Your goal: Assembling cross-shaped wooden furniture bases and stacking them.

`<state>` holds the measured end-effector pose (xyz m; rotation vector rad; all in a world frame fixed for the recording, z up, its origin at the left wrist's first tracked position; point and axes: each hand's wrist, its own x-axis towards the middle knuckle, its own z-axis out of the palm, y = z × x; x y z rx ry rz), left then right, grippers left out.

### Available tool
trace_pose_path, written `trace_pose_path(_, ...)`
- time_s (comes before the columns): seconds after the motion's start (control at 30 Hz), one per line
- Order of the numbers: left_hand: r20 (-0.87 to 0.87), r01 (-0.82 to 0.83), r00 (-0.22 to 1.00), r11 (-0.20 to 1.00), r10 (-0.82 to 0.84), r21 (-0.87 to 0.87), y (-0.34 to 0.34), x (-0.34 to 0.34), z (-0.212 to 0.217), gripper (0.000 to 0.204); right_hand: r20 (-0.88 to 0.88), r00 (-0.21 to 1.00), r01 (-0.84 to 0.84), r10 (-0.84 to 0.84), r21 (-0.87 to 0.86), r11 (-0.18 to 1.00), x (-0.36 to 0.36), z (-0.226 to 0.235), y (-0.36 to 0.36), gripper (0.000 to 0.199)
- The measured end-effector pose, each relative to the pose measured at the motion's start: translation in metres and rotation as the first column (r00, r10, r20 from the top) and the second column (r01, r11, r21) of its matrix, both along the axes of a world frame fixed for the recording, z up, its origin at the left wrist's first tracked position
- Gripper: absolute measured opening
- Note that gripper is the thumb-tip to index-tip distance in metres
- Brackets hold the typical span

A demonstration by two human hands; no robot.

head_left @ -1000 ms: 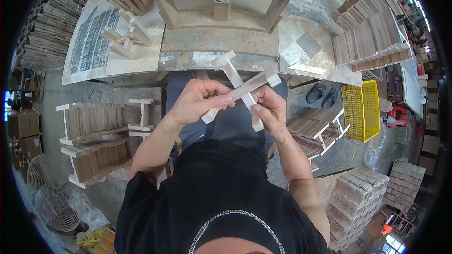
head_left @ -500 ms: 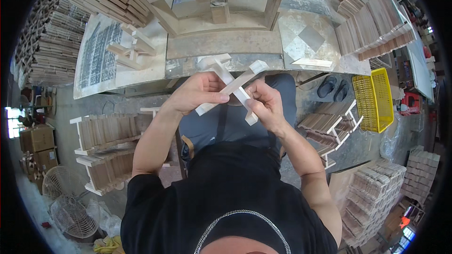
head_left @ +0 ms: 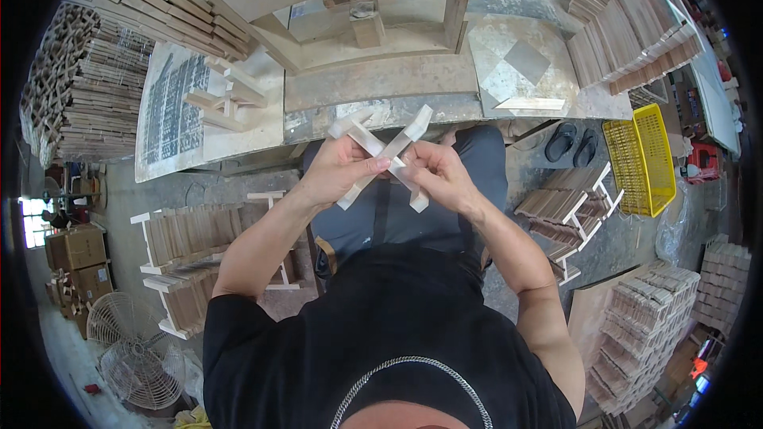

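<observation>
Above my lap I hold an X-shaped piece made of pale wooden bars [head_left: 407,137], crossed near the middle. My left hand [head_left: 335,173] is closed round its left side, with the thumb lying near the crossing. My right hand [head_left: 439,178] pinches the bar on the right, just below the crossing. Fingertips and parts of the bars hide one another. On the bench to the left stands a small assembly of joined wooden bars [head_left: 226,99].
Ahead, a wooden box-like frame [head_left: 366,59] with a block [head_left: 367,25] stands on the bench [head_left: 298,123]. Stacked wood strips [head_left: 628,40] rise at the right. A yellow crate [head_left: 640,163], slippers [head_left: 561,143], wood bundles [head_left: 195,237] and a wire fan [head_left: 139,349] are on the floor.
The X-shaped wooden piece has turned and its bars now cross more upright. Both hands still hold it, and my right hand has shifted slightly left. The whole view has shifted a little.
</observation>
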<state>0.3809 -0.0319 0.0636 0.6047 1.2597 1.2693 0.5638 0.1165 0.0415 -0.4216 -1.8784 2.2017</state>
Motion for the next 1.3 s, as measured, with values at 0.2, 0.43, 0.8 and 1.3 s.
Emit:
trace_pose_path(0.2, -0.092, -0.105, 0.988, 0.982, 0.12, 0.156, 0.008, 0.016, -0.012, 0.05, 0.134, 0.985, 0.061, -0.106, 0.303, 0.951, -0.002, 0.014, -0.002, 0.041)
trace_pose_path(0.43, 0.033, -0.137, 0.99, 0.988, 0.136, 0.064, -0.002, -0.009, -0.052, 0.03, 0.207, 0.977, 0.027, -0.057, 0.146, 0.989, -0.036, -0.027, 0.005, 0.044)
trace_pose_path(0.8, 0.041, -0.177, 0.983, 0.984, 0.177, 0.014, 0.006, -0.032, -0.037, 0.034, -0.095, 0.992, 0.124, -0.08, 0.805, 0.58, 0.007, 0.016, 0.0, 0.037)
trace_pose_path(1.3, -0.753, -0.262, 0.228, 0.784, 0.617, 0.563, 0.035, -0.031, -0.024, 0.02, -0.055, 0.937, 0.27, -0.346, 0.743, 0.613, -0.068, 0.019, 0.056, 0.027)
